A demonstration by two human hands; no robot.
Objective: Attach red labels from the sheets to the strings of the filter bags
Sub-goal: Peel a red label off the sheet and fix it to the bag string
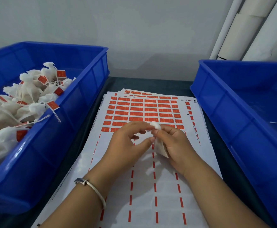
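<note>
Dark worktop (151, 84) carries white sheets of red rectangular labels (144, 111) at its centre. Over them, your right hand (174, 145) grips a white mesh filter bag (160, 148); your left hand (126, 142), fingers loosely curled, touches its gathered top.

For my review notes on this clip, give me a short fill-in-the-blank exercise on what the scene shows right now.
1. The right hand holds a white filter ____.
2. The finished bags with red labels lie in the blue bin on the person's ____ side.
3. The label sheet lies ____ the two bins.
4. A bracelet is on the ____ wrist.

Missing words: bag; left; between; left
</note>
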